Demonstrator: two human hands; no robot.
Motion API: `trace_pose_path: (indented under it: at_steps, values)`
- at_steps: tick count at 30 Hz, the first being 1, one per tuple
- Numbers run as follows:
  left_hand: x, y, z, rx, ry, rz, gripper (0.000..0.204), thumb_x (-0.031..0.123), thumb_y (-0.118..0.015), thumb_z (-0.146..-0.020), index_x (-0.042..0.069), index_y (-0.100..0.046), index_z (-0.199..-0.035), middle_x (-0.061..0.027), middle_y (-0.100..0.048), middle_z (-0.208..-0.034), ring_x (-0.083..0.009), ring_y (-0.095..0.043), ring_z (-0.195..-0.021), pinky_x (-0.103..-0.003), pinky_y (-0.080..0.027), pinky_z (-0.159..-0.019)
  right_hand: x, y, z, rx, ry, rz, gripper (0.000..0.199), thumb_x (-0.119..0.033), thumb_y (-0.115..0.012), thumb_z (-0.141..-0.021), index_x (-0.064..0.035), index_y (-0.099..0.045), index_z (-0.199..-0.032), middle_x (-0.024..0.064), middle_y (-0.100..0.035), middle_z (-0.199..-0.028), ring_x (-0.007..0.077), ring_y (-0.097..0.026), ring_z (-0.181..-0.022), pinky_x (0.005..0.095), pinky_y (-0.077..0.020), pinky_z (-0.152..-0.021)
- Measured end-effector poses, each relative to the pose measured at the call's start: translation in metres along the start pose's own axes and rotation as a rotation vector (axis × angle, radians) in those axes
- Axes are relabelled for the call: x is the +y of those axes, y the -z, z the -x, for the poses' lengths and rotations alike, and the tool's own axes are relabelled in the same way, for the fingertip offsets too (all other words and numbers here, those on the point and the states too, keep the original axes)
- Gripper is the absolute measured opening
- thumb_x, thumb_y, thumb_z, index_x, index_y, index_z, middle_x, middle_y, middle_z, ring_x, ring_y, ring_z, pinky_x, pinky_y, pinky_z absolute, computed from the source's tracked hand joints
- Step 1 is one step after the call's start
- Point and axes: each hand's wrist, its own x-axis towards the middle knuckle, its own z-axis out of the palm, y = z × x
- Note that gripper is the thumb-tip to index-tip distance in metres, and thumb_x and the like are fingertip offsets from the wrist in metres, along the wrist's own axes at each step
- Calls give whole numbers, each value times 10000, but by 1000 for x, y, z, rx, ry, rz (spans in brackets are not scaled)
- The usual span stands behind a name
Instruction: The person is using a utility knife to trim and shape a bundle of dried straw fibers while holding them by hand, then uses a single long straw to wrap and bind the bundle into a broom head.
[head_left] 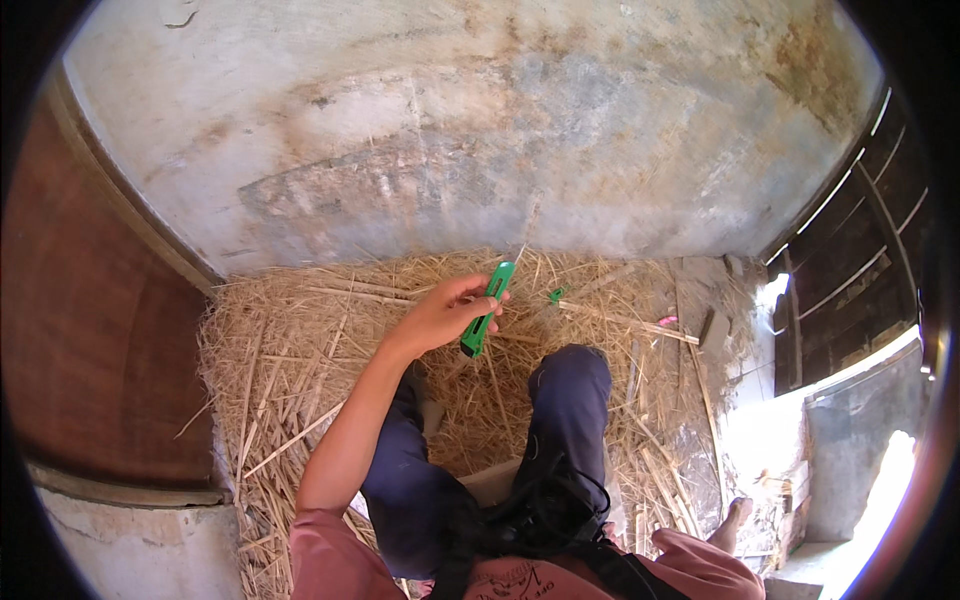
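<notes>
Above the straw, my left hand is closed around a green utility knife. The knife is tilted, its black-tipped end down toward my knees. A thin pale line shows by its upper end; I cannot tell whether that is blade or straw. At the lower right, a short stretch of my right arm shows past the pinkish sleeve, and its fingers cannot be made out. A small green piece lies on the straw to the right of the knife.
Loose straw covers the floor around my dark-trousered legs. A stained wall rises ahead. At left is a brown panel; dark slats stand at right. A small block and a pink scrap lie near the right side.
</notes>
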Motion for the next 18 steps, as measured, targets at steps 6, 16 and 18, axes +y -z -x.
trace_pose_path:
  at_steps: [6, 16, 18]
  values:
    - [2, 6, 4, 19, 2, 28, 293, 157, -596, -1060, 22, -661, -1312, -76, -712, -1058, -177, -728, -934, -365, -576, -863, 8, -6, -51, -20, 265, 241, 230, -276, -533, -1083, -127, -603, -923, -30, -514, -668, 49, -395, -450, 201, -326, -364]
    - [0, 5, 7, 14, -22, 10, 296, 177, -602, -1064, 27, -669, -1310, -82, -730, -1053, -175, -739, -921, -355, -582, -839, 13, 1, 31, -222, -245, 158, 185, -287, -523, -1055, -129, -597, -993, -63, -343, -570, 53, -291, -410, 245, -223, -347]
    - [0, 7, 7, 15, -12, 20, 296, 180, -605, -1063, 26, -669, -1308, -81, -729, -1052, -174, -738, -923, -354, -582, -837, 2, 10, 28, -101, -176, 116, 170, -255, -509, -1046, -112, -601, -1033, -59, -349, -576, 58, -296, -420, 255, -223, -357]
